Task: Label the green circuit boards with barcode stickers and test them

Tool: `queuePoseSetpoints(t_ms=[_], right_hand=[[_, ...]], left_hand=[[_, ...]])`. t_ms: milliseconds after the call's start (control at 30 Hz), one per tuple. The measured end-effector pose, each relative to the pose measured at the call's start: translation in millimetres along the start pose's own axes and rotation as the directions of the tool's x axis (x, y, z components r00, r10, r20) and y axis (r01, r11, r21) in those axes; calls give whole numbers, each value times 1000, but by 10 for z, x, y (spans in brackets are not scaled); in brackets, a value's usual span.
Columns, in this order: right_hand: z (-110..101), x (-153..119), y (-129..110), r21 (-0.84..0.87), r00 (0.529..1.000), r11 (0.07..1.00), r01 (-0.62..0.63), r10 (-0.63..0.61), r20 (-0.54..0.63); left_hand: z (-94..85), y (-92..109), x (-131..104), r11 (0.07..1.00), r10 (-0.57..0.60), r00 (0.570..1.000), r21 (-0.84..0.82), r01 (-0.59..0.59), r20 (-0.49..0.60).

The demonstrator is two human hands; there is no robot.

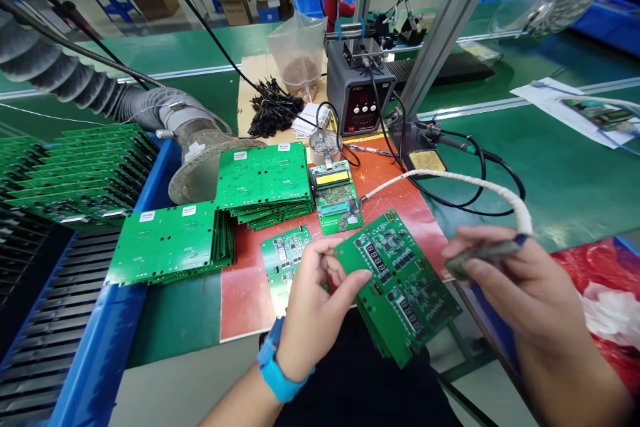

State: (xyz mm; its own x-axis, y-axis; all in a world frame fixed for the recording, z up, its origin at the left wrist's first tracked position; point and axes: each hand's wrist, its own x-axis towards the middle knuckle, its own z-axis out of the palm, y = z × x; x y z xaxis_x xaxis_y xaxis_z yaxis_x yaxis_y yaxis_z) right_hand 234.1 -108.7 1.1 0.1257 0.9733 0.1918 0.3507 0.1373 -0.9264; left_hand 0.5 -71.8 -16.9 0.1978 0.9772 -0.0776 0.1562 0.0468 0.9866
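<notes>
My left hand (316,303), with a blue wristband (283,363), grips a stack of green circuit boards (400,280) by the left edge. Two four-digit displays show on the top board, which is tilted over my lap. To the right, my right hand (530,300) is closed around a dark grey, wrapped-looking probe (483,257), a little apart from the boards. A white sleeved cable (460,177) runs from it to a small programmer board (334,197) with a yellow screen. Partly behind my left hand, another circuit board (285,257) lies on the red mat (240,307).
Stacked green boards (263,177) and a lower stack (165,240) stand at left, beside a blue rack (100,347) of upright boards. A fume duct (200,147) hangs over them. Behind are a soldering station (357,93), black parts (274,107) and a soldering iron (450,140).
</notes>
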Motion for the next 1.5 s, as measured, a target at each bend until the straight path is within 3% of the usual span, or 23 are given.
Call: queuePoseSetpoints(t_ms=[100,200,333,433,600,867,1033,1200,1367,1500], right_hand=[[113,162,22,34,998,999,-7,8,-55],[247,260,66,11,999,1000,-23,23,-28],[347,271,104,-21,1000,1000,3,-4,-12],[365,256,122,-69,1000,998,9,-8,6],[373,255,145,-104,1000,994,18,-16,22],[353,258,165,-233,998,972,30,-18,57],[368,264,165,-315,996,948,44,-19,82],[411,265,176,-369,1000,929,24,-28,-4],[436,267,190,-342,996,940,11,-41,-79],[418,257,194,-269,999,962,31,-41,-30]], left_hand=[[-92,-64,-134,949,-140,982,-299,98,-123],[-311,-166,-194,889,-297,907,-434,148,-300],[-639,-362,-160,869,-410,794,-457,191,-448],[-800,-557,-115,879,-438,763,-406,252,-476],[-907,-826,-30,914,-386,787,-314,256,-482],[-951,-998,50,933,-346,803,-270,239,-486],[-945,-1012,47,930,-353,803,-270,248,-480],[-924,-975,62,932,-347,795,-275,234,-498],[-922,-978,63,932,-341,804,-288,221,-487],[-927,-979,57,933,-337,814,-285,221,-473]])
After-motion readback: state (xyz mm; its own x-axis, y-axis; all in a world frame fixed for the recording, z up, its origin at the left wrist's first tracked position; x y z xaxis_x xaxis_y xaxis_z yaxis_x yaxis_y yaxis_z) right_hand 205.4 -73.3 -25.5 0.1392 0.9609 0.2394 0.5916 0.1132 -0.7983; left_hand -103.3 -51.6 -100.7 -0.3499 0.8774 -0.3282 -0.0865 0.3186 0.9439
